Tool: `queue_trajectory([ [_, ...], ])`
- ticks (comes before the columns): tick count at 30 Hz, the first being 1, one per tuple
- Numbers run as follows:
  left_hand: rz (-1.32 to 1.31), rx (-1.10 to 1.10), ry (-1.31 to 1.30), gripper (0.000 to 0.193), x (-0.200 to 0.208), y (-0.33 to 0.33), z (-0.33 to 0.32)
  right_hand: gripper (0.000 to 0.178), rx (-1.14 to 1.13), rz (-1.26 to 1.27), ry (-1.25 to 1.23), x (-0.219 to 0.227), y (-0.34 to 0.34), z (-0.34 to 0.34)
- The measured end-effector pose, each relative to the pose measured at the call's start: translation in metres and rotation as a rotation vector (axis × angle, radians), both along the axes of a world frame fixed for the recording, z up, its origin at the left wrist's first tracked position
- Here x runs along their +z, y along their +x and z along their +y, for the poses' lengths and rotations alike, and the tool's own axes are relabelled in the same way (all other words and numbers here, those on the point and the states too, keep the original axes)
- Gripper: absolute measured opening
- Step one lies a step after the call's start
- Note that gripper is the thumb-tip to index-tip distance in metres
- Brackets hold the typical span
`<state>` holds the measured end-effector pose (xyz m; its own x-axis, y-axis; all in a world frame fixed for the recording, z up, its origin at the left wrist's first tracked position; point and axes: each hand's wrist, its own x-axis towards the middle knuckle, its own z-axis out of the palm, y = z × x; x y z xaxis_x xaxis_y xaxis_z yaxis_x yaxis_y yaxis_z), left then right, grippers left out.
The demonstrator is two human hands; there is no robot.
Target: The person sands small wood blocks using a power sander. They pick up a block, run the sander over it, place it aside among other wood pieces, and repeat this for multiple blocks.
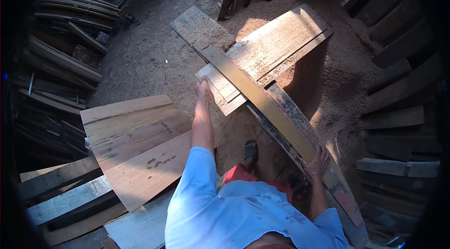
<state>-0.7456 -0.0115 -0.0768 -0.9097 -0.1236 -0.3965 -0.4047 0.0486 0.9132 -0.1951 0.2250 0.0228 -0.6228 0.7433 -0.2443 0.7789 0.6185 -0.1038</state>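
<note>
At the middle of the head view, a long, narrow, yellow-brown straight bar (255, 93) runs slantwise over a broad, pale wooden panel (281, 38). Among the stacked brown boards (65, 61) at the left sits a small, pale boxy item (102, 38), too small to make out any contents.

The panel is rectangular, pale tan and lit by patches of sun, with sawdust scattered over its face; a dark line follows its long near side, and another seam crosses close to its left end. The bar is smooth and even in width, resting across the panel toward that end and running on along a worn, paint-stained dark bench (293, 108).

The person's left hand (203, 90) grasps the panel's left corner, so the panel stretches away from the fingers toward the upper right, under the bar. The right hand (316, 162) lies across the bar's near part, thumb and fingers spread over its width; whether it squeezes or merely presses cannot be told. Reddish sawdust (347, 71) is heaped beyond the bench.
</note>
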Motion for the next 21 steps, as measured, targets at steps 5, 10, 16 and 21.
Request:
queue_trajectory([
  [5, 0.233, -0.209, -0.153, 0.031, -0.022, 0.113, -0.019, 0.1, 0.039, 0.022, 0.006, -0.004, -0.006, -0.005],
  [10, -0.15, -0.239, 0.037, 0.027, -0.015, 0.237, -0.014, 0.099, 0.045, 0.032, -0.01, -0.002, -0.006, -0.011],
  [16, -0.211, -0.891, -0.276, 0.031, -0.002, 0.367, -0.016, 0.096, 0.034, 0.043, 0.036, -0.003, 0.001, -0.006],
  [21, -0.055, -0.967, -0.479, 0.036, 0.002, 0.406, -0.093, 0.096, 0.112, 0.077, 0.083, -0.016, 0.001, -0.004],
])
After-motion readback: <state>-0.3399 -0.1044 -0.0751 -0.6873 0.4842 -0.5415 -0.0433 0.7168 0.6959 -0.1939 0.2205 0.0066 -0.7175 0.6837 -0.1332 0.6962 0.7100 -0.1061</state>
